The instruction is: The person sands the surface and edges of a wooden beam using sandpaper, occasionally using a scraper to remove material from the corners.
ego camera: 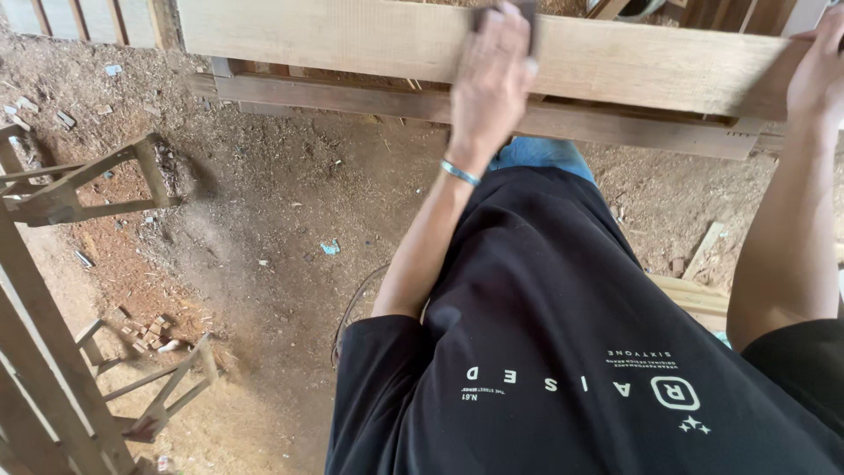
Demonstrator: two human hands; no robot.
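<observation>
1. Left hand [492, 79] – palm pressed flat on the wooden plank [369, 40], clamping a dark pad, probably sandpaper [519, 10].
2. Plank's long axis runs left-right under both hands, resting on a lower rail [352, 101].
3. Right hand [818, 66] – grips the plank's right end.

We see even, soft daylight with no harsh glare. The pale wooden plank [352, 40] across the top is the brightest surface, slightly washed out. The reddish sawdust-covered dirt floor [264, 229] is evenly lit, with soft shadows under the small wooden frame [88, 189] at left. The black cotton shirt [563, 352] reads dark with little detail. Our left hand [492, 84] is motion-blurred; our right hand [818, 66] is cropped at the frame edge. Straight lines bow slightly near the borders.
</observation>
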